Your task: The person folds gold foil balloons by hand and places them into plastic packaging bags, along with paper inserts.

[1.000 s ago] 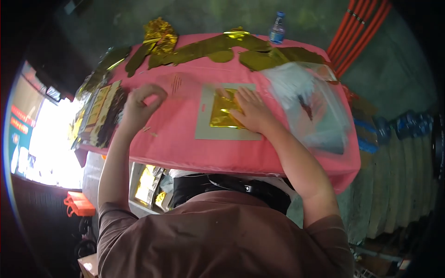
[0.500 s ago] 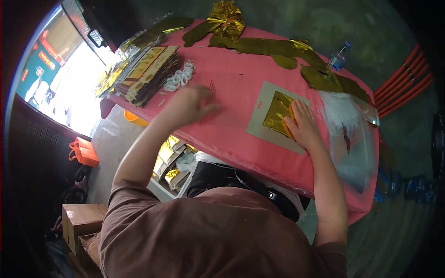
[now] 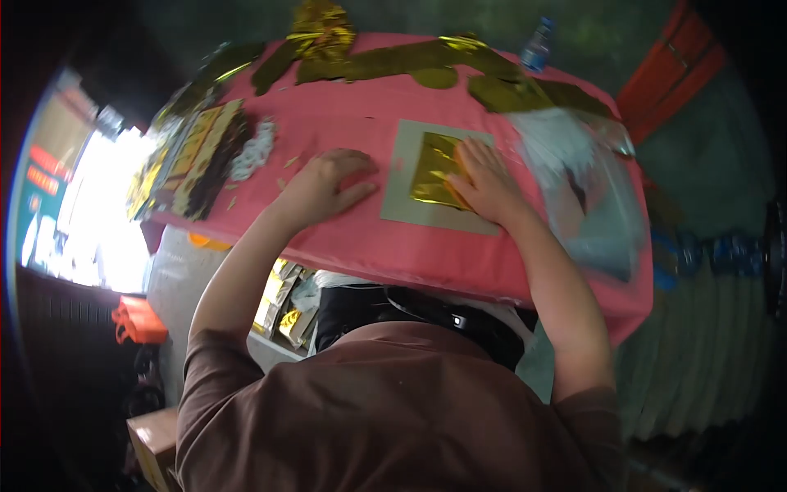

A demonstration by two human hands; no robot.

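Note:
A folded gold foil balloon (image 3: pixel 434 168) lies on a grey cardboard sheet (image 3: pixel 400 207) on the pink-covered table. My right hand (image 3: pixel 490 184) rests flat over the foil's right side, fingers stretched toward the far edge of the sheet. Just left of the sheet, my left hand (image 3: pixel 324 187) hovers close over the pink cloth with its thumb and fingers apart and nothing between them. To its left is a bunch of small white loops (image 3: pixel 252 152), with a few small beige bits on the cloth nearby.
Stacked packaged cards (image 3: pixel 201 160) fill the table's left end; clear plastic bags (image 3: pixel 586 201) lie at the right. Flat gold foil balloons (image 3: pixel 369 66) line the far edge, near a water bottle (image 3: pixel 537 47). Below the table is a box of gold packets (image 3: pixel 287 316).
The view has shifted, so the table sits further left. My left hand has come nearer the cardboard sheet; my right hand stays on the foil.

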